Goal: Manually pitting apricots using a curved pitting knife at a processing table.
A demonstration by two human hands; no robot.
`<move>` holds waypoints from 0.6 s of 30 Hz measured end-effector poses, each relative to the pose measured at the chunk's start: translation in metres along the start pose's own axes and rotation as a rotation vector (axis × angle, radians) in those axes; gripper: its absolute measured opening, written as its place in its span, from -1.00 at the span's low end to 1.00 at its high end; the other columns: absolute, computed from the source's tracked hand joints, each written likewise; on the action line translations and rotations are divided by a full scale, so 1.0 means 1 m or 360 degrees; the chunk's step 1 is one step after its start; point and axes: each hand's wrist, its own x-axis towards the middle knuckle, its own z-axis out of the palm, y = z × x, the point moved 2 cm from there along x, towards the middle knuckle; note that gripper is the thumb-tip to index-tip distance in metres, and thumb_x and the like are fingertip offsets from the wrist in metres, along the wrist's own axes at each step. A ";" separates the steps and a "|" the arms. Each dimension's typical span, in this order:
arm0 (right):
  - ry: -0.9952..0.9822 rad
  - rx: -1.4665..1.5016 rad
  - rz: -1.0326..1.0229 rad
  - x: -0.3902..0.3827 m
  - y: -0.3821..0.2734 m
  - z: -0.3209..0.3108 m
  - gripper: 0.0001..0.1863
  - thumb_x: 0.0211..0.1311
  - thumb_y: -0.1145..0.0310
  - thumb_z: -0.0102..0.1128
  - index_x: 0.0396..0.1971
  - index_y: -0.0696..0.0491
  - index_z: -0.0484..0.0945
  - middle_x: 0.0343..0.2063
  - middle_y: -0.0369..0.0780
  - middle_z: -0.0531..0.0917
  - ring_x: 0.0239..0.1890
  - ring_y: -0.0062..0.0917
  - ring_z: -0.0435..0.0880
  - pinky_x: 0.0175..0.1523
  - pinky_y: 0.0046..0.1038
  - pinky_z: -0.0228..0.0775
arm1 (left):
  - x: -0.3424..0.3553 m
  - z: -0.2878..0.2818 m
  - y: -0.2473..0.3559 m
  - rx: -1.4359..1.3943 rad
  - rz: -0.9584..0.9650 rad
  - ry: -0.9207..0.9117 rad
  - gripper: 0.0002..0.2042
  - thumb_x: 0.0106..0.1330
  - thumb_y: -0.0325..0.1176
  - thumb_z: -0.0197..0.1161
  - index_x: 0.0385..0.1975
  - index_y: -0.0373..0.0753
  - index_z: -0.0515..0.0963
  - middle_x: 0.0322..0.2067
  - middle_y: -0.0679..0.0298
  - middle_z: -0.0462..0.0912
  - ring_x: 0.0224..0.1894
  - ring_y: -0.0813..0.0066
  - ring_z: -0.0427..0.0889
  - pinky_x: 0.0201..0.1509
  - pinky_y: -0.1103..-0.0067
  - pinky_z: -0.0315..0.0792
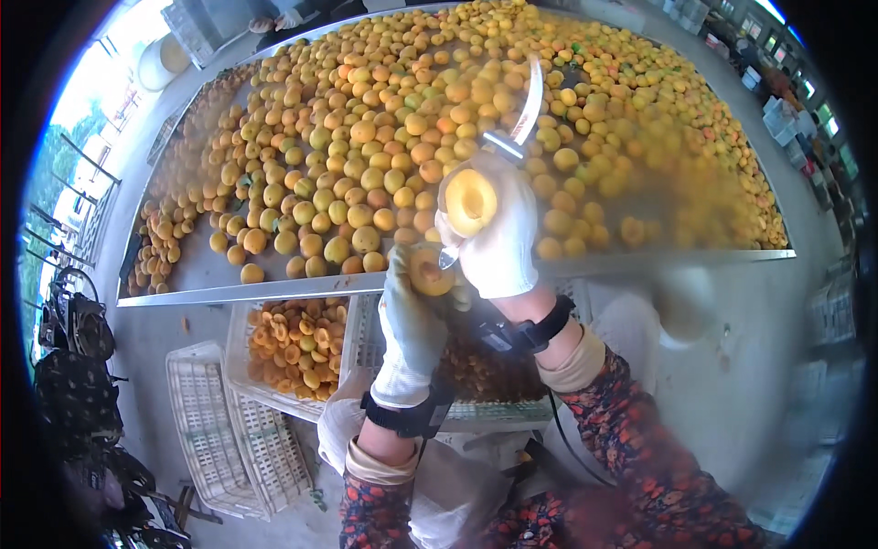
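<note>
Both my hands wear white gloves and meet above the near edge of a metal table. My left hand (406,325) is closed around an apricot half (430,273), its hollow cut face turned up. Just above and to the right, my right hand (505,245) grips a curved knife (530,102), the blade pointing away from me. The same hand also holds another apricot half (470,201), hollow side up, at its thumb side. A small shiny piece shows between the hands; I cannot make out what it is. Whole apricots (375,178) are spread beyond them.
The table's metal rim (251,292) runs across in front of me. Below it stand a white crate (240,352) of apricot halves (302,343) and another container with darker contents (489,371), partly behind my arms. Plastic crates (215,430) lie at the left. Blur covers the right side.
</note>
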 end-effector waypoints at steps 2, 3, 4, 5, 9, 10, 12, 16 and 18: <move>0.0007 -0.0533 -0.0652 -0.004 -0.006 0.001 -0.65 -0.09 0.43 0.32 -0.26 0.08 0.42 -0.51 -0.19 0.57 -0.47 -0.35 0.57 -0.36 -0.37 0.39 | 0.001 -0.001 0.000 -0.0275 -0.0060 -0.0054 -0.67 0.50 -0.14 -0.22 -0.20 -0.29 0.37 -0.40 0.20 0.52 -0.50 0.48 0.56 -0.40 0.61 0.47; -0.0040 -0.0540 -0.0653 -0.004 -0.002 0.003 -0.56 -0.18 0.51 0.34 -0.20 0.10 0.42 -0.47 -0.18 0.58 -0.40 -0.32 0.58 -0.30 -0.34 0.40 | 0.001 -0.001 0.001 -0.0551 -0.0108 -0.0112 -0.68 0.50 -0.15 -0.20 -0.19 -0.29 0.37 -0.41 0.21 0.52 -0.52 0.49 0.55 -0.42 0.61 0.46; -0.0087 -0.0547 -0.0655 -0.004 0.000 0.005 -0.46 -0.28 0.58 0.36 -0.14 0.12 0.42 -0.43 -0.17 0.60 -0.33 -0.29 0.60 -0.23 -0.32 0.42 | 0.002 -0.001 0.003 -0.0549 -0.0109 -0.0109 -0.68 0.50 -0.15 -0.20 -0.19 -0.29 0.37 -0.41 0.21 0.52 -0.52 0.49 0.55 -0.42 0.61 0.46; -0.0007 -0.0672 -0.0761 -0.009 -0.002 0.006 -0.49 -0.24 0.56 0.33 -0.14 0.11 0.43 -0.43 -0.20 0.61 -0.34 -0.26 0.59 -0.24 -0.30 0.41 | 0.002 -0.001 0.003 -0.0814 -0.0218 -0.0080 -0.73 0.46 -0.22 -0.11 -0.11 -0.33 0.36 -0.43 0.19 0.52 -0.51 0.44 0.54 -0.41 0.58 0.46; -0.0113 -0.0398 -0.0580 -0.016 0.003 0.016 -0.58 -0.12 0.59 0.22 -0.15 0.09 0.44 -0.39 -0.20 0.62 -0.35 -0.25 0.57 -0.24 -0.28 0.40 | 0.003 -0.006 -0.005 0.1141 0.0925 0.0373 -0.56 0.26 -0.45 0.14 0.11 -0.45 0.27 -0.43 0.08 0.54 -0.39 0.23 0.58 -0.28 0.47 0.48; -0.0119 -0.0395 -0.0580 -0.017 0.000 0.018 -0.58 -0.12 0.59 0.22 -0.15 0.09 0.44 -0.39 -0.20 0.62 -0.35 -0.25 0.57 -0.24 -0.28 0.40 | 0.001 -0.003 -0.002 0.1141 0.0924 0.0380 -0.56 0.26 -0.45 0.14 0.11 -0.45 0.27 -0.43 0.08 0.54 -0.39 0.23 0.58 -0.28 0.47 0.48; 0.0117 -0.0792 -0.0862 -0.020 -0.007 0.022 -0.61 -0.11 0.58 0.20 -0.17 0.09 0.45 -0.40 -0.20 0.61 -0.37 -0.26 0.55 -0.26 -0.29 0.39 | -0.003 0.000 0.008 0.1212 0.0611 0.0440 -0.46 0.15 -0.49 0.21 0.15 -0.51 0.26 -0.32 -0.05 0.57 -0.22 0.09 0.60 -0.13 0.43 0.47; -0.0085 -0.0685 -0.0842 -0.015 0.007 0.021 -0.56 -0.15 0.54 0.28 -0.15 0.12 0.45 -0.30 -0.14 0.59 -0.26 -0.17 0.56 -0.14 -0.27 0.40 | 0.014 -0.006 -0.012 0.0066 0.0269 0.0630 -0.71 0.28 -0.50 0.04 -0.04 -0.50 0.43 -0.36 0.08 0.55 -0.20 0.30 0.55 -0.16 0.45 0.40; 0.0162 -0.0717 -0.0861 -0.017 0.009 0.028 -0.52 -0.22 0.54 0.36 -0.16 0.13 0.45 -0.28 -0.13 0.58 -0.22 -0.16 0.56 -0.09 -0.27 0.40 | 0.012 -0.008 -0.011 -0.0289 -0.0065 0.0689 -0.79 0.33 -0.51 -0.03 -0.14 -0.46 0.48 -0.40 0.18 0.53 -0.20 0.38 0.51 -0.21 0.45 0.37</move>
